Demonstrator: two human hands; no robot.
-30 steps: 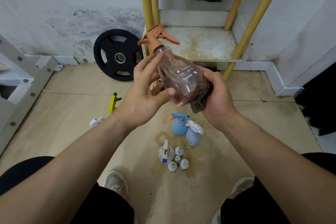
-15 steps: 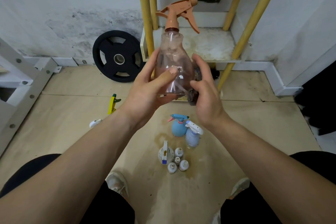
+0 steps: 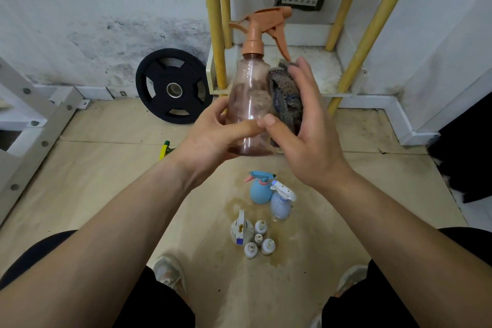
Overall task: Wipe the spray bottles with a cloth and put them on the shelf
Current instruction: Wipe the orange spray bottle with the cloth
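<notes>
A clear pinkish spray bottle (image 3: 249, 98) with an orange trigger head stands upright in front of me. My left hand (image 3: 213, 138) grips its lower body, thumb across the front. My right hand (image 3: 303, 125) presses a dark grey cloth (image 3: 286, 96) against the bottle's right side, fingers fairly straight and thumb at the front. The low white shelf (image 3: 327, 69) with yellow posts lies just behind the bottle. On the floor below stand a blue spray bottle (image 3: 259, 189) and a pale lilac spray bottle (image 3: 281, 205).
Several small white bottles (image 3: 253, 237) cluster on the stained wooden floor between my shoes. A black weight plate (image 3: 173, 85) leans on the wall at the left. A white metal frame (image 3: 29, 120) stands far left, and a yellow-green object (image 3: 165, 149) lies behind my left wrist.
The bottle went from tilted to upright and rose slightly. My right hand with the cloth slid up from the bottle's base to its right side.
</notes>
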